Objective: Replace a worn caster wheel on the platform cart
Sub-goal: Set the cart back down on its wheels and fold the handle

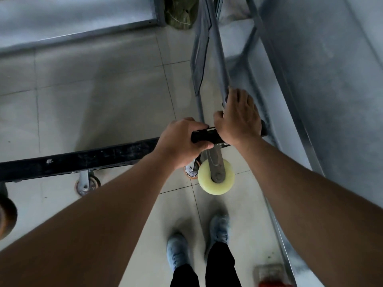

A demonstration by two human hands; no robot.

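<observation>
Gripping the black metal platform cart (83,160) by its corner edge, left hand (182,139) and right hand (240,119) wrap a probably heavy, rigid frame.

cart (83,158): black edge | caster wheel (207,187): cream, at corner (grey fork (215,162))

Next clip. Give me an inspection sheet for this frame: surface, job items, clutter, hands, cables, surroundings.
Surface: pale tiled floor, blurred.
Job's things: platform cart, black edge showing; cream wheel in a grey fork at its corner; orange-brown caster further left.
Clutter: red-and-grey object bottom right, unidentifiable; green bundle at top.
Hands: left hand grips the cart's black edge; right hand lies over the corner, grasp unclear.
Cables: nothing seen.
Surroundings: grey metal panel on the right; person's shoes.
</observation>
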